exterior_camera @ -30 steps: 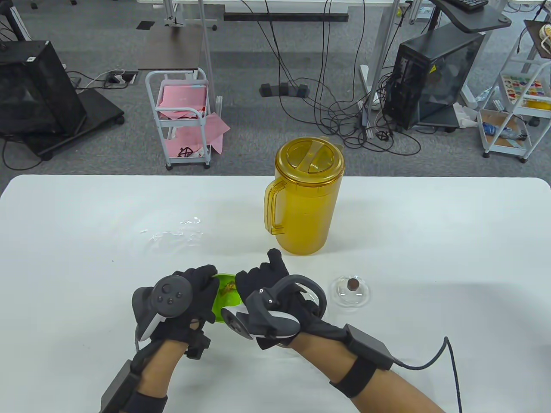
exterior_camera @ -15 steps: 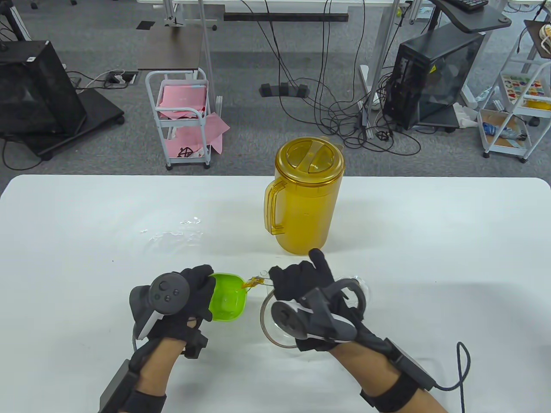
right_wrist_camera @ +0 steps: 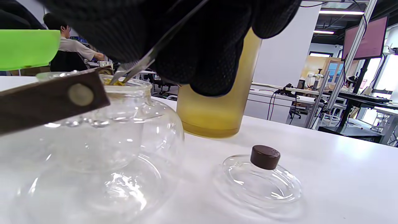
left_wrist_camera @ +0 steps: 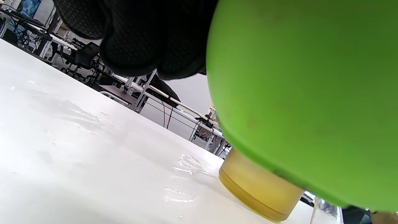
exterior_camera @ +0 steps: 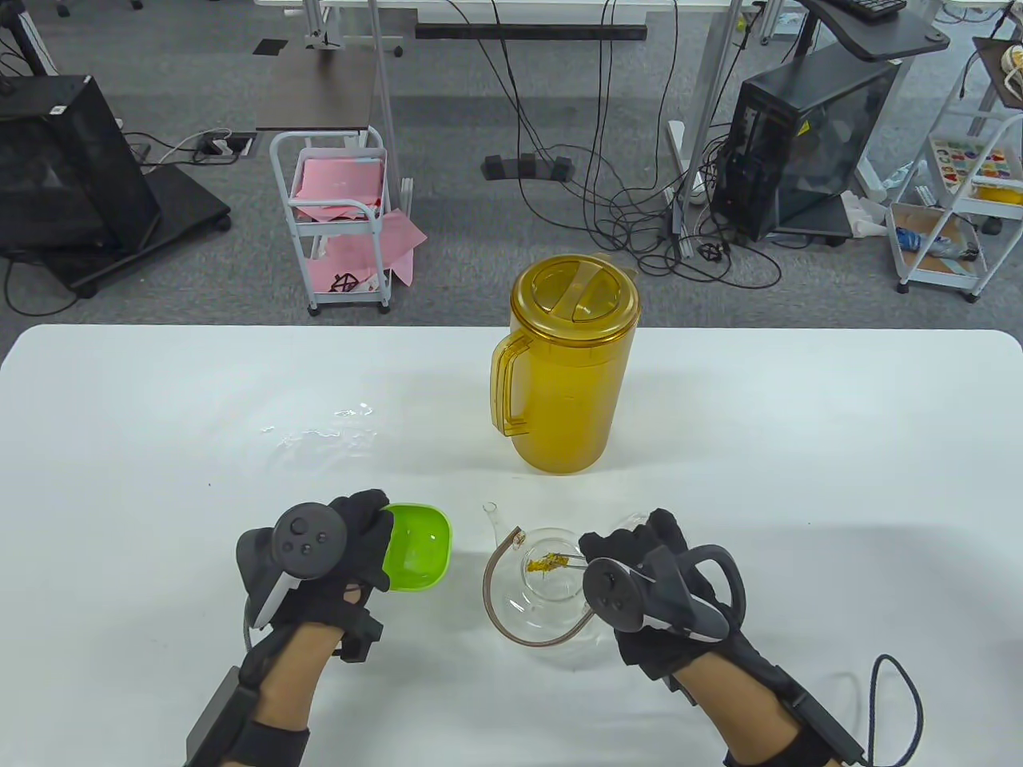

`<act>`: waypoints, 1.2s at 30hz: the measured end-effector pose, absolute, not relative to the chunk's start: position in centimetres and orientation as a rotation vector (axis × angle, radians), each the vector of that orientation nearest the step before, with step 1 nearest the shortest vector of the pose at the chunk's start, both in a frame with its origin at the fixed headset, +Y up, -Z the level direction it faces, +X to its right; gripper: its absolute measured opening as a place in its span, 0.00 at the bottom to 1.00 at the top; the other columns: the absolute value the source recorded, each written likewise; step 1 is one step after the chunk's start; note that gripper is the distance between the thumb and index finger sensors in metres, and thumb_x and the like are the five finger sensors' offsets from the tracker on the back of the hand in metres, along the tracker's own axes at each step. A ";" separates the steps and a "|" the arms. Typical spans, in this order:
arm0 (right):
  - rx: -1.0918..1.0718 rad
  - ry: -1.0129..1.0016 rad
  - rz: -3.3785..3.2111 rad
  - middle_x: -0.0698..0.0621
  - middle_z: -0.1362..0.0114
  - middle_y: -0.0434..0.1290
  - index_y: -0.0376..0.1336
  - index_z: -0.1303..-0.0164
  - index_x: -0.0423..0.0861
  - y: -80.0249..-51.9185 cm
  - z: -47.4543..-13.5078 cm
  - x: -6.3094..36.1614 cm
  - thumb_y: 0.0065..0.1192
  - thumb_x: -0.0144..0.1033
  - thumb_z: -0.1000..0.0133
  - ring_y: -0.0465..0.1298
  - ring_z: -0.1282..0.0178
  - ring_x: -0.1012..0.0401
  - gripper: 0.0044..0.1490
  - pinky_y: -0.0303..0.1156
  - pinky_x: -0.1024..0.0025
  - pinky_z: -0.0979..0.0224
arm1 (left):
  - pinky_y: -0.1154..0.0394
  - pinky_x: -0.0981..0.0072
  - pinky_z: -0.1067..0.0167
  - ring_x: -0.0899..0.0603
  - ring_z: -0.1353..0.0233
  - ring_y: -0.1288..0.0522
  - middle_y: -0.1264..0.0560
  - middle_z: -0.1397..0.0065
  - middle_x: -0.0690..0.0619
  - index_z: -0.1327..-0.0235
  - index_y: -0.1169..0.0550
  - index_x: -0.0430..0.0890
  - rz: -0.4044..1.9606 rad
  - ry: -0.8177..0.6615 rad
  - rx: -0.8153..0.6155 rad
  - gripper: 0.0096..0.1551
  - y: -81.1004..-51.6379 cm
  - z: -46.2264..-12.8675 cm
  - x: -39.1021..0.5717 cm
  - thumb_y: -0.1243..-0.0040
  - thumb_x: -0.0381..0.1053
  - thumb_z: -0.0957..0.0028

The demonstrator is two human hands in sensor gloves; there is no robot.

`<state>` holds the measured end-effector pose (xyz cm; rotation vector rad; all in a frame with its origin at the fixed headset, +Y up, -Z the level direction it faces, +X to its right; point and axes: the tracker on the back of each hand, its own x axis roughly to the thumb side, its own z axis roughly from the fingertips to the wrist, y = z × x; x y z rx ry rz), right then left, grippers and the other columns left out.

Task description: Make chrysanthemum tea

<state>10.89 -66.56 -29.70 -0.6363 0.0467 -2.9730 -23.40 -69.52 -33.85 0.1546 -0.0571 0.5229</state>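
My left hand (exterior_camera: pixel 364 539) grips a green bowl (exterior_camera: pixel 417 547), tilted with its mouth toward the right; its underside fills the left wrist view (left_wrist_camera: pixel 304 102). My right hand (exterior_camera: pixel 619 553) pinches metal tweezers (exterior_camera: pixel 571 561) that hold a yellow chrysanthemum (exterior_camera: pixel 542 564) over the mouth of the glass teapot (exterior_camera: pixel 537 595). In the right wrist view the tweezers (right_wrist_camera: pixel 146 60) reach into the teapot (right_wrist_camera: pixel 93 149). The teapot's glass lid (right_wrist_camera: pixel 262 182) with a brown knob lies on the table to the right. An amber pitcher (exterior_camera: pixel 566 375) with its lid on stands behind.
A small water spill (exterior_camera: pixel 328 431) glistens on the white table (exterior_camera: pixel 799 447), left of the pitcher. The teapot's brown curved handle (exterior_camera: pixel 499 591) arcs over its left side. Carts, cables and computer cases stand on the floor beyond the table.
My right hand has carried the flower in the tweezers from the green bowl rightward to over the teapot's mouth. The left hand and bowl have barely moved.
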 end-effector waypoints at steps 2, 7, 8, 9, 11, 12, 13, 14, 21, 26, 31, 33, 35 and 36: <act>-0.622 0.040 -2.957 0.53 0.36 0.78 0.67 0.25 0.51 -66.7 -29.7 10.8 0.64 0.50 0.37 0.81 0.33 0.55 0.31 0.57 0.36 0.18 | 0.35 0.29 0.31 0.37 0.47 0.20 0.14 0.51 0.50 0.36 0.19 0.47 0.521 -0.058 0.150 0.23 -69.6 -33.9 -23.4 0.34 0.55 0.40; -0.619 0.066 -2.983 0.54 0.36 0.78 0.66 0.25 0.51 -66.5 -29.7 11.1 0.64 0.51 0.38 0.81 0.33 0.55 0.32 0.57 0.36 0.19 | 0.35 0.29 0.31 0.37 0.47 0.20 0.14 0.51 0.50 0.36 0.19 0.47 0.519 -0.062 0.149 0.23 -69.6 -33.9 -23.4 0.34 0.55 0.40; -0.617 0.081 -2.990 0.54 0.36 0.78 0.67 0.25 0.51 -66.4 -29.7 11.2 0.64 0.51 0.38 0.81 0.33 0.55 0.32 0.57 0.36 0.19 | 0.35 0.29 0.31 0.37 0.47 0.20 0.14 0.50 0.50 0.36 0.19 0.47 0.520 -0.064 0.151 0.23 -69.5 -33.9 -23.4 0.34 0.55 0.40; -0.617 0.094 -3.004 0.54 0.36 0.78 0.66 0.25 0.51 -66.1 -29.7 11.4 0.64 0.51 0.38 0.81 0.33 0.55 0.32 0.57 0.36 0.18 | 0.35 0.29 0.31 0.37 0.47 0.20 0.14 0.50 0.50 0.36 0.19 0.47 0.520 -0.065 0.152 0.23 -69.6 -33.9 -23.4 0.34 0.55 0.40; -0.584 0.145 -3.057 0.53 0.36 0.77 0.66 0.24 0.51 -65.4 -29.9 12.3 0.63 0.51 0.37 0.80 0.32 0.54 0.32 0.56 0.36 0.18 | 0.35 0.29 0.31 0.37 0.47 0.20 0.14 0.50 0.50 0.36 0.19 0.47 0.520 -0.066 0.154 0.23 -69.6 -33.9 -23.4 0.34 0.55 0.40; -0.558 0.159 -3.076 0.53 0.36 0.77 0.65 0.24 0.51 -65.1 -30.1 12.7 0.63 0.50 0.37 0.80 0.32 0.54 0.31 0.56 0.36 0.18 | 0.35 0.29 0.31 0.37 0.47 0.20 0.14 0.50 0.50 0.36 0.19 0.47 0.521 -0.067 0.155 0.23 -69.6 -33.9 -23.4 0.34 0.55 0.40; -0.500 0.178 -3.112 0.53 0.35 0.76 0.64 0.24 0.51 -64.6 -30.5 13.5 0.62 0.50 0.37 0.79 0.31 0.54 0.32 0.55 0.35 0.17 | 0.35 0.29 0.31 0.37 0.47 0.20 0.14 0.50 0.50 0.36 0.19 0.47 0.521 -0.068 0.155 0.23 -69.6 -33.9 -23.4 0.34 0.55 0.40; -0.452 0.195 -3.143 0.53 0.35 0.76 0.64 0.23 0.51 -64.2 -31.0 14.3 0.61 0.50 0.36 0.78 0.31 0.54 0.31 0.54 0.35 0.17 | 0.35 0.29 0.31 0.37 0.47 0.20 0.14 0.50 0.50 0.36 0.19 0.47 0.522 -0.068 0.155 0.23 -69.6 -33.9 -23.4 0.34 0.55 0.40; 0.272 0.209 -3.331 0.54 0.34 0.73 0.59 0.22 0.50 -64.6 -38.0 23.5 0.57 0.50 0.36 0.76 0.31 0.54 0.32 0.53 0.35 0.17 | 0.35 0.29 0.31 0.37 0.47 0.20 0.14 0.50 0.50 0.36 0.19 0.47 0.522 -0.071 0.151 0.23 -69.5 -33.8 -23.2 0.35 0.55 0.40; 0.723 -0.041 -3.346 0.53 0.32 0.71 0.57 0.20 0.50 -71.5 -40.4 29.6 0.56 0.48 0.35 0.75 0.29 0.53 0.33 0.52 0.35 0.16 | 0.35 0.29 0.31 0.37 0.47 0.20 0.14 0.50 0.50 0.36 0.19 0.47 0.521 -0.069 0.148 0.23 -69.7 -33.9 -23.2 0.35 0.55 0.40; 0.807 -0.209 -3.196 0.52 0.32 0.71 0.59 0.22 0.51 -75.6 -40.4 31.0 0.58 0.49 0.36 0.74 0.27 0.50 0.32 0.52 0.35 0.17 | 0.35 0.29 0.31 0.37 0.47 0.20 0.14 0.50 0.50 0.36 0.19 0.47 0.511 -0.072 0.130 0.23 -70.2 -34.0 -22.9 0.35 0.55 0.40; 0.818 -0.219 -3.156 0.52 0.31 0.71 0.59 0.22 0.52 -75.9 -40.5 30.8 0.57 0.49 0.36 0.73 0.27 0.50 0.31 0.51 0.35 0.17 | 0.35 0.29 0.31 0.37 0.47 0.20 0.14 0.50 0.50 0.36 0.19 0.47 0.508 -0.073 0.126 0.23 -70.3 -34.0 -22.8 0.35 0.55 0.40; 0.828 -0.218 -3.132 0.51 0.30 0.71 0.60 0.22 0.52 -76.0 -40.5 30.2 0.58 0.50 0.36 0.72 0.26 0.49 0.32 0.51 0.35 0.17 | 0.35 0.29 0.31 0.37 0.47 0.20 0.14 0.50 0.50 0.36 0.19 0.47 0.507 -0.074 0.123 0.23 -70.4 -34.0 -22.8 0.35 0.55 0.40; 0.812 -0.224 -3.105 0.51 0.30 0.71 0.61 0.23 0.52 -76.1 -40.5 29.8 0.59 0.50 0.36 0.72 0.25 0.48 0.32 0.51 0.35 0.17 | 0.35 0.29 0.31 0.37 0.47 0.20 0.14 0.50 0.50 0.36 0.19 0.47 0.507 -0.074 0.121 0.23 -70.5 -34.0 -22.8 0.35 0.55 0.40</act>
